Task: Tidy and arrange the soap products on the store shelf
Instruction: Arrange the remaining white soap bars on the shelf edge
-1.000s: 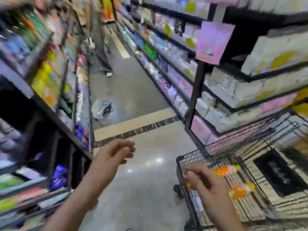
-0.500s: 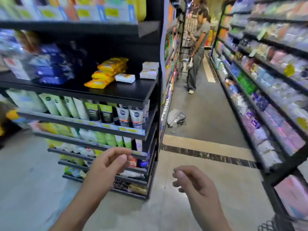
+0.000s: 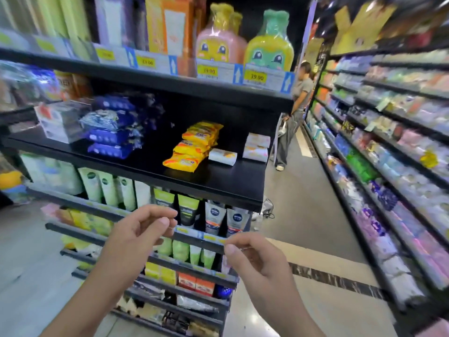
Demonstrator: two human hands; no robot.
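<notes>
My left hand [image 3: 136, 237] had its fingers loosely curled, thumb and forefinger nearly meeting, yet I could see nothing between them. My right hand [image 3: 257, 261] looked the same: fingers bent inward, tips close together, holding nothing. Both hung in front of the lower racks, below the front edge of the black shelf [image 3: 218, 186] and clear of it.

On that shelf lay the soap: a leaning stack of yellow soap packs [image 3: 194, 147], a single white soap bar [image 3: 222, 156] just beside its right foot, and two stacked white soap bars [image 3: 257, 147] near the right end. Blue packets [image 3: 111, 132] were heaped further left.

I judged this to be the approach, with no tidying begun. The next move called for a reach up and forward over the shelf edge, probably to the loose single bar or the slumping yellow stack.

The labels on the soap were too soft to read, the shelf's back was lost in shadow, and its left end was smeared by blur.
</notes>
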